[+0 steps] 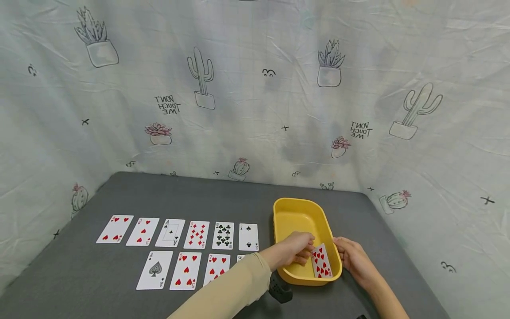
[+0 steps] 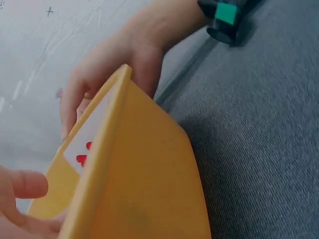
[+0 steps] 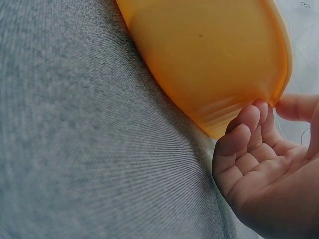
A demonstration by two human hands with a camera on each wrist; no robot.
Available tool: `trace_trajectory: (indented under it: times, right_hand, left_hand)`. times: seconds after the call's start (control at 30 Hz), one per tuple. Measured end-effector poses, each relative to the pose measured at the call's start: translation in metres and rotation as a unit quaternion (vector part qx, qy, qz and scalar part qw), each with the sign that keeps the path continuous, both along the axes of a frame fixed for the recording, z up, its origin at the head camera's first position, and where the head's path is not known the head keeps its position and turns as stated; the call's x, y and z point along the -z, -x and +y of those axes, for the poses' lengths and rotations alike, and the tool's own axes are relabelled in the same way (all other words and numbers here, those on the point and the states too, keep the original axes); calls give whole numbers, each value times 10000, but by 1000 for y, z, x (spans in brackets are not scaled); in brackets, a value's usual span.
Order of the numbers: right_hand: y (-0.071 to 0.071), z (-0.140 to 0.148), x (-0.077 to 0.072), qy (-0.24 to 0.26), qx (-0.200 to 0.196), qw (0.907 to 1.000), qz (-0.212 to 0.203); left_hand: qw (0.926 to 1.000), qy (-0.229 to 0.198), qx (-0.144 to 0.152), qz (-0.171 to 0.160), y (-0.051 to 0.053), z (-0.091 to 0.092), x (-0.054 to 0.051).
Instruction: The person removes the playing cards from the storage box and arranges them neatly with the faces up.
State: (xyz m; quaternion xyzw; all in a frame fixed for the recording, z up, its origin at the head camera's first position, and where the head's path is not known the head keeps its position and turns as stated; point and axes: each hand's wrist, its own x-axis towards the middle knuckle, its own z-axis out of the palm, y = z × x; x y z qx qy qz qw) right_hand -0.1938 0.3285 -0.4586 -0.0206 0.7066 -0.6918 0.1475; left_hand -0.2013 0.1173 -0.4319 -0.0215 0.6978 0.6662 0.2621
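A yellow plastic bin point(image 1: 281, 204) stands on the dark table. My left hand point(image 1: 295, 249) is inside it, fingers bent loosely and thumb apart from them; the left wrist view catches this hand point(image 2: 22, 199) at its lower left edge. Beside those fingers a hearts playing card point(image 1: 321, 261) lies face up in the bin, against its right side. My right hand point(image 1: 356, 262) pinches the bin's right rim. In the right wrist view, its curled fingers point(image 3: 244, 122) meet the bin's outer wall, with the thumb at the rim.
Playing cards lie face up in two rows left of the bin, among them an ace of spades point(image 1: 154, 270) and a two of clubs point(image 1: 249, 237). My left sleeve point(image 1: 235, 285) covers part of the nearer row. A printed curtain point(image 1: 255, 88) hangs behind the table.
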Motion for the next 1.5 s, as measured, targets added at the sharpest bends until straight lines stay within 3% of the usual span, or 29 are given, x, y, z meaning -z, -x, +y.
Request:
trace_trajectory:
  times: [0.17,0.63,0.83,1.0,1.1,1.2,1.33,1.5]
  right_hand:
    - [1,0,-1,-11,-4,10000,-30]
    - [2,2,1,38,-36,10000,-29]
    - [3,1,0,-8,-10,10000,-21]
    - [1,0,-3,94,-132,9999,-11]
    - [0,1,-2,146,-196,9997,8]
    - [1,1,-2,127,-109,9998,-76]
    - [2,2,-2,27,11,9999,-137]
    - [2,4,-1,68,-61,9999,-105]
  left_hand:
    - [9984,298,-419,224,-4,2,-1]
    - [9969,300,-678,256,-2,6,4]
    - [9978,-267,-594,89,-1,7,5]
    - [9937,-987,-524,-116,-1,7,9]
    - [9916,-1185,-483,-206,-5,7,8]
    - [9884,-1372,-639,-123,-12,5,2]
    - [9789,-1791,-887,433,-18,-9,-15]
    - [9703,-1909,-985,1116,-22,-61,-45]
